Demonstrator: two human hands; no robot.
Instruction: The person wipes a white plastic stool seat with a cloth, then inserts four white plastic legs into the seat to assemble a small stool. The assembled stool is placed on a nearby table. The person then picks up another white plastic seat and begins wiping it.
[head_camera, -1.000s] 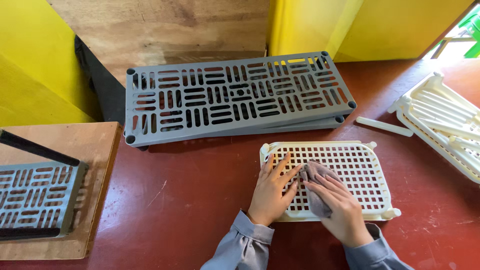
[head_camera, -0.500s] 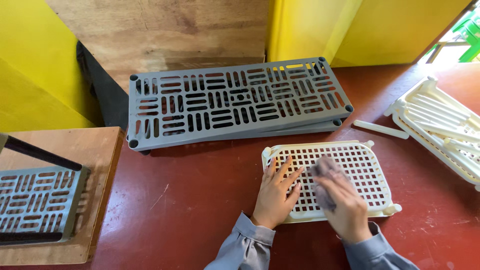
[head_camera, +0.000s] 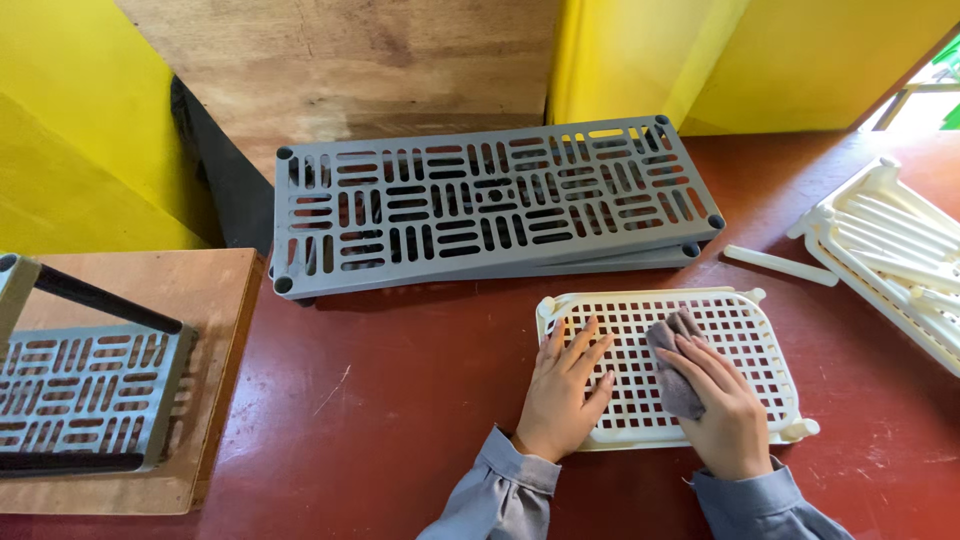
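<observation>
Cream grid tray (head_camera: 745, 335) lies on the red counter (head_camera: 400, 400), near right. Left hand (head_camera: 562, 395) presses it, fingers spread; right hand (head_camera: 725, 415) pinches a grey cloth (head_camera: 672, 365), wiping the tray mid-stroke.

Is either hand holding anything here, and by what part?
The right hand presses a grey cloth from on top, bunched under its fingers, onto the cream grid panel. The left hand lies flat on the panel, gripping nothing.
</observation>
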